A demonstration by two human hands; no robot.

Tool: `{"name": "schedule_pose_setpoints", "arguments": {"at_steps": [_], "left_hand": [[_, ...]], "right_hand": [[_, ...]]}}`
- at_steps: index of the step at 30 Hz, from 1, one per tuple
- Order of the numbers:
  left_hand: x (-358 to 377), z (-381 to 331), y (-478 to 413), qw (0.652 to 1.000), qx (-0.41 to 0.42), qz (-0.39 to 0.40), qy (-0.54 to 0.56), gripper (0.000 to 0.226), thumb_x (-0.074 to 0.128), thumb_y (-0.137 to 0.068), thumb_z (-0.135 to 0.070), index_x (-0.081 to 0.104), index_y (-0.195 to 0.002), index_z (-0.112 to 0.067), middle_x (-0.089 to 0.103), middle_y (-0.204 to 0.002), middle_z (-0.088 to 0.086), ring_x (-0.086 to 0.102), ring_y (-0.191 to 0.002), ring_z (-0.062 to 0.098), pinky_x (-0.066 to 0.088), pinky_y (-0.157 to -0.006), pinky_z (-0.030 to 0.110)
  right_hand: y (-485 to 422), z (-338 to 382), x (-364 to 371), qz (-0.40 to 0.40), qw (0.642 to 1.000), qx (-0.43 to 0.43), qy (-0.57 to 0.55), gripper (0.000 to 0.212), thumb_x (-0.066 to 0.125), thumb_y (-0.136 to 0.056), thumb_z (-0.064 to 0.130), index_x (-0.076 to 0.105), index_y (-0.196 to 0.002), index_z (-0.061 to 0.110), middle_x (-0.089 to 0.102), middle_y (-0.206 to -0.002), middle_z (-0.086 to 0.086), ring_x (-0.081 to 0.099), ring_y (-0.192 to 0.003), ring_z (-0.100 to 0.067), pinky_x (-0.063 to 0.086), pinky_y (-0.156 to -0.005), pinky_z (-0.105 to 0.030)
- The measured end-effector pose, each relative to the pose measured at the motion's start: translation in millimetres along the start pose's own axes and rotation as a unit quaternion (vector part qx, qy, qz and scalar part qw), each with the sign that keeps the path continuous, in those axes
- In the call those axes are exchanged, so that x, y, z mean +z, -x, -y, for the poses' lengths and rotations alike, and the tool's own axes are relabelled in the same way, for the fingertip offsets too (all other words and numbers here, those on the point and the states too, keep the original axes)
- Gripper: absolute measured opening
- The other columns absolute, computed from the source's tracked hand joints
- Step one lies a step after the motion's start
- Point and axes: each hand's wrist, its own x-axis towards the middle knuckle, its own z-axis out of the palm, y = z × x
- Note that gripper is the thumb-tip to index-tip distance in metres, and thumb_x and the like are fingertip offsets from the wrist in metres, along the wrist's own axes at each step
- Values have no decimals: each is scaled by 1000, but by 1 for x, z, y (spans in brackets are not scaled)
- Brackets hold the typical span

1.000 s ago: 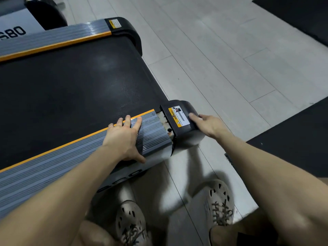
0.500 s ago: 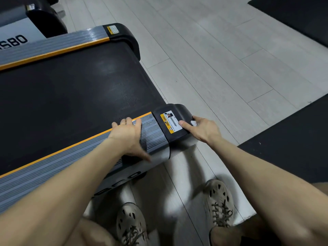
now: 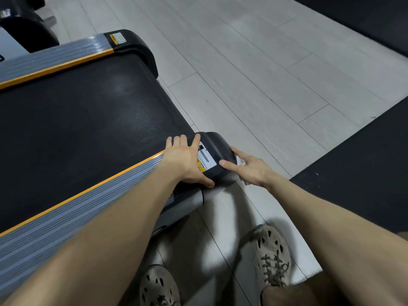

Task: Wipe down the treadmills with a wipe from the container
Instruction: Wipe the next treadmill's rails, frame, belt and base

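Observation:
The treadmill has a black belt (image 3: 88, 129) and a grey ribbed side rail (image 3: 77, 206) edged in orange. The rail ends in a black end cap (image 3: 217, 146) with a white and yellow warning label. My left hand (image 3: 185, 160) lies flat across the cap and label, fingers straight, thumb down its near side. My right hand (image 3: 249, 168) is at the cap's right side, with index finger and thumb touching it. A bit of white wipe (image 3: 240, 162) peeks out from under its curled fingers. The wipe container is out of view.
The far rail ends in a second black cap (image 3: 132, 45). Part of another machine (image 3: 24, 29) sits at the top left. Pale plank floor (image 3: 265, 85) lies to the right, with black mats (image 3: 357, 173) beyond. My two shoes (image 3: 271, 255) stand beside the treadmill.
My left hand slid right along the grey rail onto the end cap and its label. My right hand shifted round to the cap's right side.

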Motion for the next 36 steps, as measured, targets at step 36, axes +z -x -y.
{"name": "schedule_pose_setpoints", "arguments": {"at_steps": [36], "left_hand": [[12,22,43,994,-14,-42,103,148,61,-58,-103,7,-173,-27,5,-181,3,-1,-167,22,3,-135,50]], "right_hand": [[31,27,-17,-82,995,18,48,68,44,-68,65,43,-116,16,74,-98,-13,71,-92,-35,58,-89,-50]]}}
